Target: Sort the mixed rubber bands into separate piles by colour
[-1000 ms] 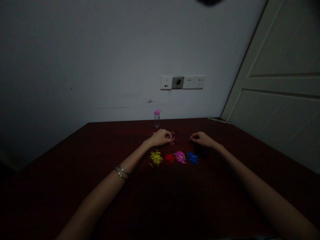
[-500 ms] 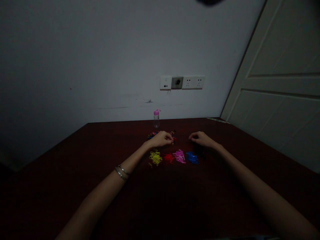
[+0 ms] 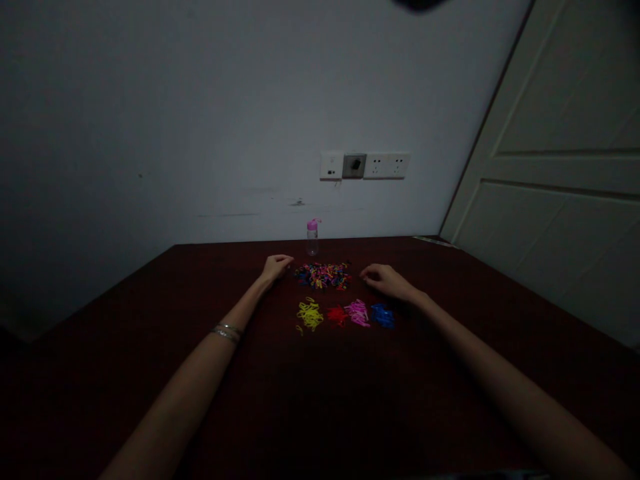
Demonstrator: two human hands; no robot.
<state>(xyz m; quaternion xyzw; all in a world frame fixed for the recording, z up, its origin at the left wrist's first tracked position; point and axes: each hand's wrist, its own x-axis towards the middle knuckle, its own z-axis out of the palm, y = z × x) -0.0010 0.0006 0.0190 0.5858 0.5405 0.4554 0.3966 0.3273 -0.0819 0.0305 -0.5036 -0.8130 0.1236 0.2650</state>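
Observation:
A loose heap of small mixed-colour rubber bands (image 3: 324, 275) lies on the dark table between my hands. My left hand (image 3: 277, 267) is at the heap's left side, its fingers drawn together. On the right side, my right hand (image 3: 386, 280) has thumb and fingers curled into a pinch. Whatever either hand may hold is too small and dark to make out. Nearer to me are separate piles: yellow rubber bands (image 3: 311, 315), red ones (image 3: 337, 315), pink ones (image 3: 358, 313) and blue ones (image 3: 383, 316).
A clear bottle (image 3: 313, 244) with a pink lid stands behind the heap, close to the wall. Sockets and switches (image 3: 365, 165) are set in the wall above. The dark red table (image 3: 225, 273) reaches back to that wall, and a pale door (image 3: 555, 200) is at the right.
My left hand has moved left off the mixed heap, which now shows fully. My right hand has come slightly left, closer to the heap.

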